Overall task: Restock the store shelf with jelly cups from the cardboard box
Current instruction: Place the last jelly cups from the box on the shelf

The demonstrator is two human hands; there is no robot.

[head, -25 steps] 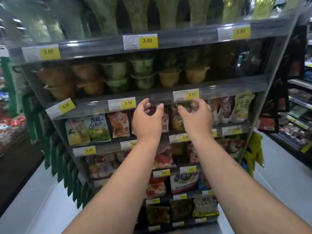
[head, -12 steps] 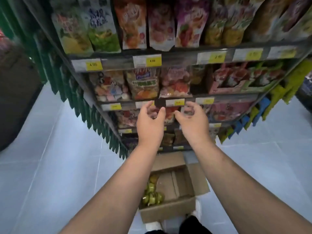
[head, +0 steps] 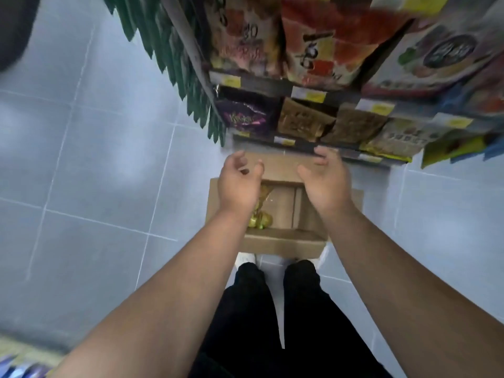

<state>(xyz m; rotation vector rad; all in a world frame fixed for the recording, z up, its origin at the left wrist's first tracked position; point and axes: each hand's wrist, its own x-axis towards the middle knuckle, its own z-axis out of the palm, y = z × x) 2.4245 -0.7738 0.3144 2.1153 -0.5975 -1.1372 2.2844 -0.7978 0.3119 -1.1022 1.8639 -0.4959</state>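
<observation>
Your left hand (head: 240, 186) and right hand (head: 326, 184) hover over the open brown cardboard box (head: 283, 242) on the floor, each grip loose and empty. Yellow-green jelly cups (head: 262, 221) lie in its left side (the purple packet (head: 245, 115) shelved beyond reads roughly "Kooka").

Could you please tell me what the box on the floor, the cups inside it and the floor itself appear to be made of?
The box looks like plain brown cardboard, matte, with folded flaps. The jelly cups seem glossy plastic, judging by yellow-green glints; blur leaves it open. The floor appears smooth grey tile, with pale grout lines.
</observation>
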